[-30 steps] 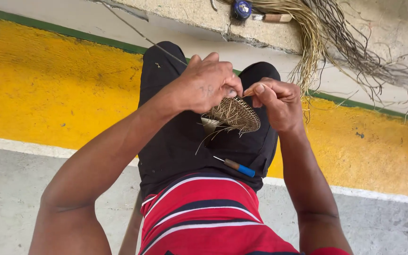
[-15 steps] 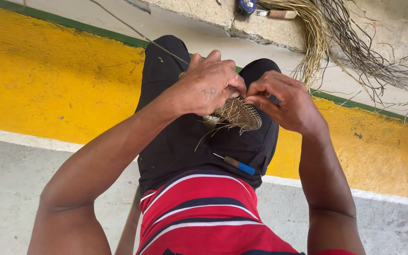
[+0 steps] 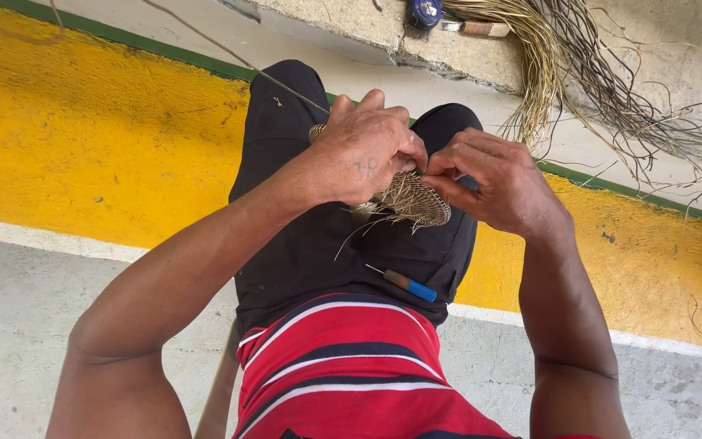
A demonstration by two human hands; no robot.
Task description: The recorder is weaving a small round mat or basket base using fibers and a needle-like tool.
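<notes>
I sit with a small round woven straw piece [image 3: 413, 200] over my lap in black shorts. My left hand [image 3: 363, 150] grips its upper edge from the left, fingers curled over it. My right hand [image 3: 493, 183] is closed at its right edge, fingertips pinching a fibre against the weave. A long thin strand [image 3: 237, 58] runs from the piece up and to the left, out of view. Loose fibre ends stick out below the weave. A small tool with a blue handle [image 3: 409, 286] lies on my lap below the hands.
A bundle of dry straw fibres [image 3: 578, 73] lies on the concrete ledge at the top right, next to a small blue object [image 3: 426, 11] and a wooden-handled tool [image 3: 481, 29]. The floor below has a yellow painted band [image 3: 83, 138] with green and white edges.
My right hand has moved in closer to the woven piece and closed on its right edge. The left hand keeps its grip; the view has shifted slightly.
</notes>
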